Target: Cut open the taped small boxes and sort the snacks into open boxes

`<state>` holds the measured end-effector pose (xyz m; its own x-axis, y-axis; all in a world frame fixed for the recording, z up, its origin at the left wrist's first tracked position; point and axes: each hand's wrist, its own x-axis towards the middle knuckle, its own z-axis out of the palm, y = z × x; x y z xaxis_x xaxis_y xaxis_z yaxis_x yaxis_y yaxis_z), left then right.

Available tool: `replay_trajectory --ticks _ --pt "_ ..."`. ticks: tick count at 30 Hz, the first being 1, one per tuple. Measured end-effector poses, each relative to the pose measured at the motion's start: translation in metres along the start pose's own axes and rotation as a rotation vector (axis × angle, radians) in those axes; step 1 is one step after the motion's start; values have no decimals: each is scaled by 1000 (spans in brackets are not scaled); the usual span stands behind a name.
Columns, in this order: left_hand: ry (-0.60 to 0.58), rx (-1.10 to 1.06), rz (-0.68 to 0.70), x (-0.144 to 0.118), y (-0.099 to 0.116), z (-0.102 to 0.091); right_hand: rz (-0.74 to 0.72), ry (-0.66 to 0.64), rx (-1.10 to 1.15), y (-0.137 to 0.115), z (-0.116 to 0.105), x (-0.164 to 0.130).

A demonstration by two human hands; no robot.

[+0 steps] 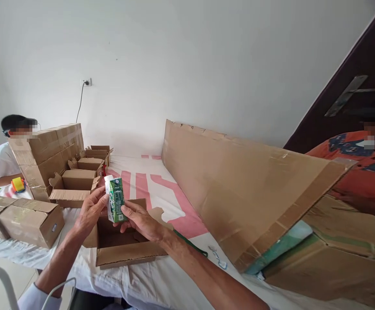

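Note:
Between both hands I hold a small green and white drink carton [117, 199] with a white cap, upright above an open cardboard box [126, 255]. My left hand [92, 211] has its fingers closed on the carton's left side. At its lower right, my right hand [142, 221] grips it with the thumb on the printed front. The box beneath has its flaps spread, and my hands and forearms hide part of its inside.
Closed boxes [29, 217] and a taped stack [45, 155] stand left, near a person in white [4, 161]. Open boxes [77, 181] line up behind. A large cardboard panel [239, 189] leans right, with a person in orange [352, 168] beyond. A green strap [190, 243] lies on the cloth.

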<state>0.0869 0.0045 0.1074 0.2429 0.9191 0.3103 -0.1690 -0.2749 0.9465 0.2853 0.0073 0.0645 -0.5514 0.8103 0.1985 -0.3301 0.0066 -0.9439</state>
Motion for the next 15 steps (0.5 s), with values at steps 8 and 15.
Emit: replay_trajectory --ticks 8,15 --pt "-140 111 -103 2 -13 -7 8 89 -31 13 -6 14" --pt "-213 78 -103 12 -16 -10 30 83 20 16 -11 22"
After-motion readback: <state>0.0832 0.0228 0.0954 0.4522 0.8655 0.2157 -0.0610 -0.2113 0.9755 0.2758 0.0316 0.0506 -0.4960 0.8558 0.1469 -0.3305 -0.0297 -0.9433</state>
